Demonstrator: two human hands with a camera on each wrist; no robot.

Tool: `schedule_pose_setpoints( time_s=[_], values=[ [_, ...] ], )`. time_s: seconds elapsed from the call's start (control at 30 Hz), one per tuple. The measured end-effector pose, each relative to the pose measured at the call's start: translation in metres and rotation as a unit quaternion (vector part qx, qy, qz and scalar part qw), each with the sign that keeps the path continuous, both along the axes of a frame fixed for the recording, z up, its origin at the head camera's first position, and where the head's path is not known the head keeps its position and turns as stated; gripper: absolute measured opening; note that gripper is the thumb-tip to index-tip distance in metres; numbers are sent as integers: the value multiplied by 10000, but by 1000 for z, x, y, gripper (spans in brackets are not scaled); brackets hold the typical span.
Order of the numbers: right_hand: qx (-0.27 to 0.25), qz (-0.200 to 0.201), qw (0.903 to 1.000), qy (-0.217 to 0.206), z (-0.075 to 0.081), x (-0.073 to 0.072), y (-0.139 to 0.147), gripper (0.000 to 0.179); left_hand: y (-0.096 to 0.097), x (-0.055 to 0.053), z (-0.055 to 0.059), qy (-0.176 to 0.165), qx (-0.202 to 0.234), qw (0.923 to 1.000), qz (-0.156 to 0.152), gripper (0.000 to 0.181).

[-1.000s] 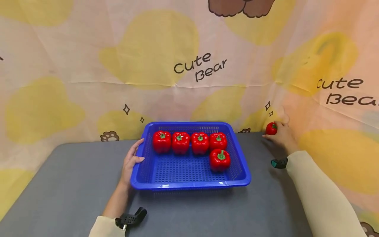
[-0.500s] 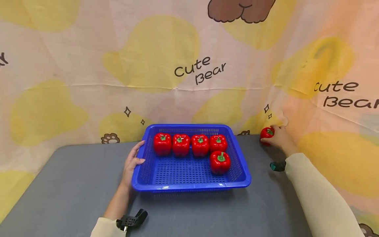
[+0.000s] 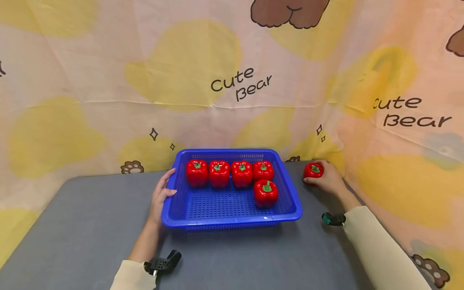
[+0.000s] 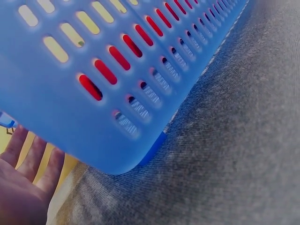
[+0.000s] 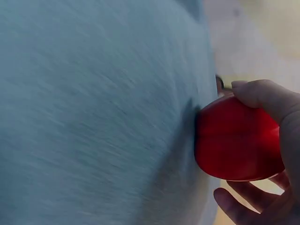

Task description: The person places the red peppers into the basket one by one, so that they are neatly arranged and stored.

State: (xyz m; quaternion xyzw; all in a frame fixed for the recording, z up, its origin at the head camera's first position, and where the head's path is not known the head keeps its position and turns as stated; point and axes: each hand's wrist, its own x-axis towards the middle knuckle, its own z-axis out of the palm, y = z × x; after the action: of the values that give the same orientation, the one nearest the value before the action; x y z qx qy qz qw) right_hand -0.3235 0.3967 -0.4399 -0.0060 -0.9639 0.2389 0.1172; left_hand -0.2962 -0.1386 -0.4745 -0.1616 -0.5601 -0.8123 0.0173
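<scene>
In the head view a blue plastic basket (image 3: 232, 222) sits on the grey tabletop, with several red bell peppers inside. A row of them lines the far side, and one pepper (image 3: 266, 194) stands in front of the row's right end. My left hand (image 3: 158, 199) grips the basket's left rim, thumb over the edge; the left wrist view shows the slotted wall (image 4: 51, 112) beside its fingers. To the right of the basket, my right hand (image 3: 330, 180) holds another red bell pepper (image 3: 312, 171) between thumb and fingers, stem up. Whether its base touches the table cannot be told.
The grey table (image 3: 98, 225) extends left and in front of the basket. A patterned cloth (image 3: 195, 60) hangs behind it, and another stretch of cloth (image 3: 398, 169) closes in the right side, close to my right forearm.
My right hand has brought its pepper leftward and nearer, out of the far right corner towards the basket. My left hand still holds the rim, and the peppers inside stay put.
</scene>
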Motion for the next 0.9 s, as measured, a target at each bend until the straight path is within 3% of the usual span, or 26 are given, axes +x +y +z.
schedule_pose_setpoints(
  time_s=[0.2, 0.53, 0.7, 0.9],
  values=[
    [125, -269, 9986, 445, -9, 20, -25, 75, -4, 0, 6, -194, -118, 9997, 55, 58],
    [235, -889, 9929, 753, -15, 52, -46, 77, -1, 3, 1, -213, 5, 9998, 7, 58],
    [-460, -1021, 9887, 999, 3, 69, -59, 76, 1, 4, 3, -366, -71, 9993, 17, 60],
    [-1536, -934, 9714, 1551, 43, 84, -89, 75, -1, 5, 6, -451, -204, 9987, 81, 61]
  ],
)
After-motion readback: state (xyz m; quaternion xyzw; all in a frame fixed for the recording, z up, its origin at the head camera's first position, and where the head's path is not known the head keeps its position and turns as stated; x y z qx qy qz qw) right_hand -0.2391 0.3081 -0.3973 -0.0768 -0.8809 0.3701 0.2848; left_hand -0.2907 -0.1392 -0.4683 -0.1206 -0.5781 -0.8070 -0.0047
